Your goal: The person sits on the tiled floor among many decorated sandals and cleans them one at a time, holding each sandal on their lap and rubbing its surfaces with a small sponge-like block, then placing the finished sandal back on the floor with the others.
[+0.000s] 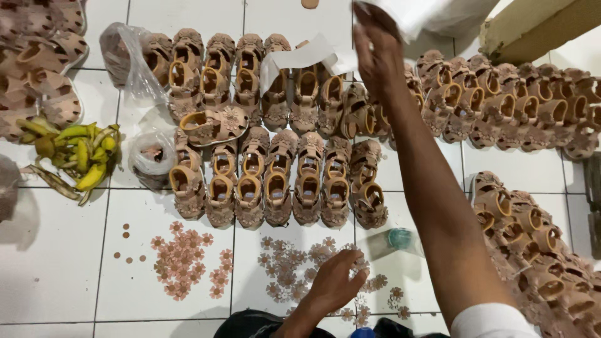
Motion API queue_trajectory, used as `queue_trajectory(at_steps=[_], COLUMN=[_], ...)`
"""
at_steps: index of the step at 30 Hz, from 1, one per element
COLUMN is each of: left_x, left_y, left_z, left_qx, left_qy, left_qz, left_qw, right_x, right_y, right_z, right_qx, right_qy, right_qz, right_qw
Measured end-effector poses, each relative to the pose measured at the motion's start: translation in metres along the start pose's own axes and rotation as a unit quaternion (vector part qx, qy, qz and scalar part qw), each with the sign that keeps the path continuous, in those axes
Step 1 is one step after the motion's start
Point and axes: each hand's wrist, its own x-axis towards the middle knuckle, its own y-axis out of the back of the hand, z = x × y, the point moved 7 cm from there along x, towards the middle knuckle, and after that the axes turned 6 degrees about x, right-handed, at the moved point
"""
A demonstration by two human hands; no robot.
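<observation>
Sandals point(275, 181) fill rows mid-frame, flowers on. Left hand point(335, 285) pinches loose flower pieces point(184, 260) on floor; right hand point(375, 47) grips white paper point(426, 12), top.

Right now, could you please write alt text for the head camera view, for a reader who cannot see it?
A person's left hand rests on small pink flower pieces on a white tiled floor, while the right hand reaches up to white paper. Rows of small pink sandals lie ahead, with banana peels at the left.
</observation>
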Motion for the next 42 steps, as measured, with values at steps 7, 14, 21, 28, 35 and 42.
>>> queue_trajectory(at_steps=[7,14,21,28,35,42], left_x=[0.002,0.005,0.002,0.002,-0.002,-0.001], left_y=[0.003,-0.009,-0.001,-0.005,-0.001,-0.009], left_z=[-0.002,0.002,0.008,0.002,0.007,0.002], left_qx=[0.004,-0.007,0.025,0.009,0.016,0.007], left_qy=[0.002,0.043,-0.003,0.041,-0.031,-0.003], left_qz=[0.004,-0.085,-0.02,-0.073,-0.006,-0.049], left_qw=[1.0,0.995,0.999,0.996,0.999,0.999], right_x=[-0.033,-0.127,-0.133,-0.103,-0.089,-0.123], right_y=[0.031,0.038,0.022,0.055,0.028,0.069], right_z=[0.068,0.13,0.134,0.087,0.089,0.128], right_qx=[-0.117,-0.139,-0.265,-0.198,-0.138,-0.341], right_qy=[-0.138,-0.254,-0.142,-0.111,-0.19,-0.213], right_qz=[-0.058,-0.19,-0.175,-0.064,-0.107,-0.178], right_qw=[0.982,0.938,0.937,0.972,0.966,0.898])
